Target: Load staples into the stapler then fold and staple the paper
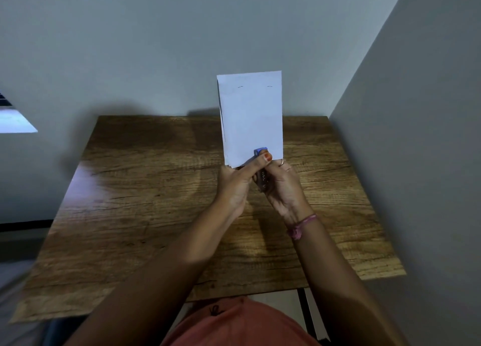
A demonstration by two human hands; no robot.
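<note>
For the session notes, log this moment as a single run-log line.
stage: stapling folded paper | left hand: holds paper's lower edge | right hand: grips stapler on that edge | two staples visible near top | table: bare

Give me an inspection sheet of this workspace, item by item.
Surface: wooden table, pushed into a wall corner, bare around the hands.
Job's things: folded white paper held upright above the table, two staples near its top edge; stapler with a blue tip clamped on its bottom edge.
Clutter: nothing seen.
Grippers: left hand pinches the paper's bottom edge, thumb on the stapler; right hand grips the stapler body.
Cables: nothing seen.
Surroundings: grey walls; part of a window at far left; pink thread band on the right wrist.
</note>
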